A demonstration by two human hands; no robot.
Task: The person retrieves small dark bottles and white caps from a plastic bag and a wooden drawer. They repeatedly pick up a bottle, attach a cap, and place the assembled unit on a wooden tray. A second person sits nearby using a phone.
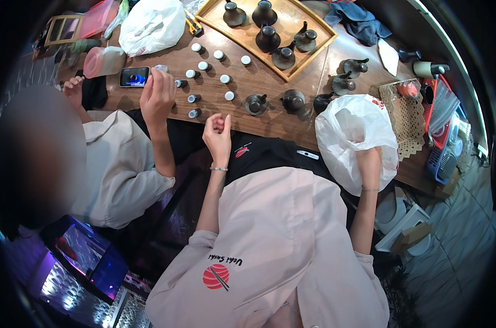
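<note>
Shirt (270, 229), bag (335, 134), wooden table (314, 82), floor (461, 218)

Brown wood table (312, 77) — bottles (203, 66) left of the jugs (293, 101).
A tray (301, 22) sits at the far side, a white bag (152, 27), cutter (193, 24) and pink tub (103, 61) left of it, blue cloth (360, 23) right — a second bag (348, 117) at the near edge.

Small dark bottles with round white caps (225, 79) number ten. Dark, round-bellied jugs with narrow spouts (284, 57) also make ten — five inside one rectangular light-wood tray (312, 58), five on the brown wooden tabletop (278, 123). White crinkled plastic bags (152, 26) come to two. Single items: one lit smartphone (134, 77), one yellow-and-black utility knife (193, 25), one crumpled blue-grey cloth (363, 24).
</note>
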